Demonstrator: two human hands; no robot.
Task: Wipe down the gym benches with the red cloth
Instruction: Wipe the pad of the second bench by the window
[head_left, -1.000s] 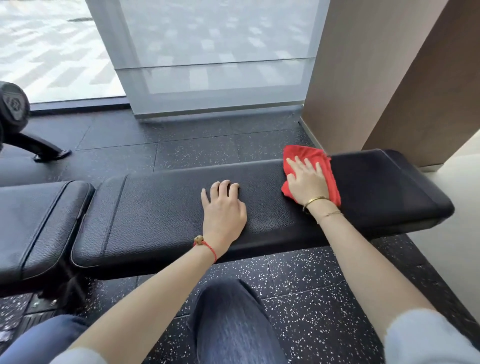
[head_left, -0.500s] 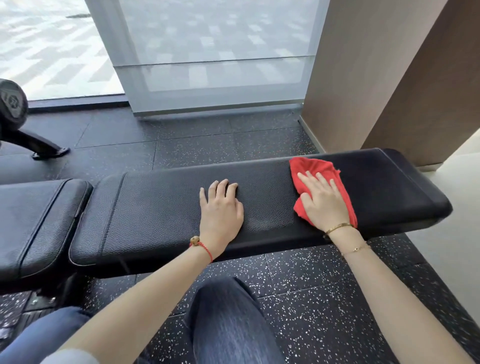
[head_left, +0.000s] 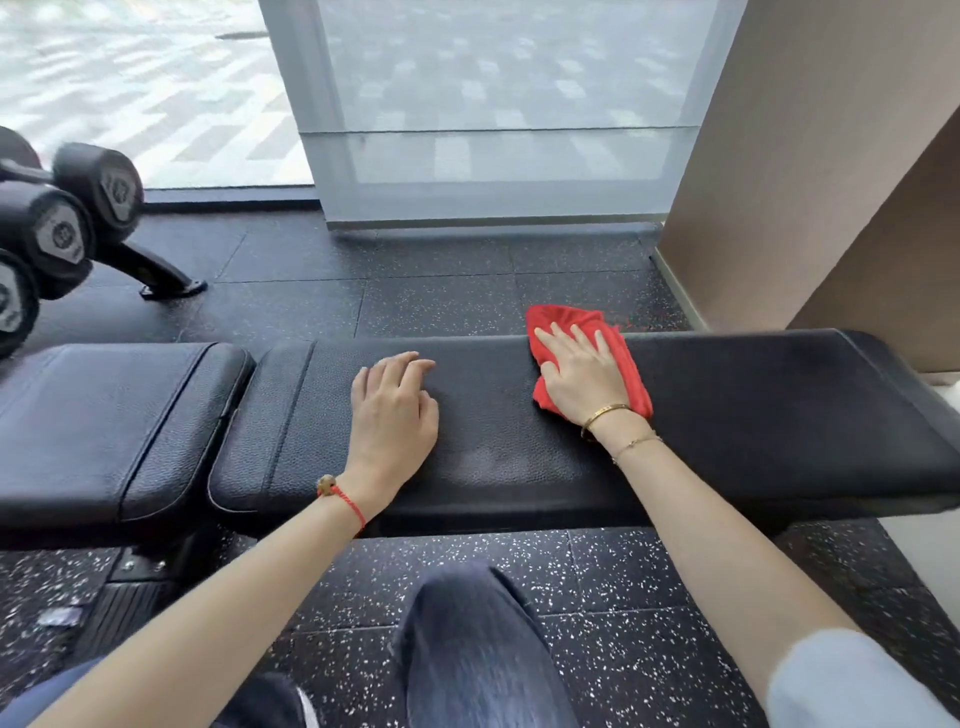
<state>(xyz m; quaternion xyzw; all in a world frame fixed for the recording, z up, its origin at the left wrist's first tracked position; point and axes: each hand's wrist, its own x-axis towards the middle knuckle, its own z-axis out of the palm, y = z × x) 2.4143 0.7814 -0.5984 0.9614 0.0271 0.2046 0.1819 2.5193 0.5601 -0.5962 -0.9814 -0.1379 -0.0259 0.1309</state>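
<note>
A denim-clad knee (head_left: 483, 649) sits nearest, over black rubber floor (head_left: 623, 582) tiles flecked with white. Beyond it runs the bench (head_left: 779, 426), a long flat pad of pebbled black leatherette with rounded corners and stitched seams; a second, squarer seat pad (head_left: 104, 415) adjoins its left end. The left hand (head_left: 392, 410) rests palm down near the pad's middle, fingers loosely spread and holding nothing. The right hand (head_left: 584, 374) presses flat, fingers splayed, on the red cloth (head_left: 631, 369), a crumpled soft cloth lying at the bench's far edge and spilling slightly past it. Farther left, round-headed black dumbbells (head_left: 62, 234) sit on an angled rack, before frosted glass (head_left: 493, 104).
</note>
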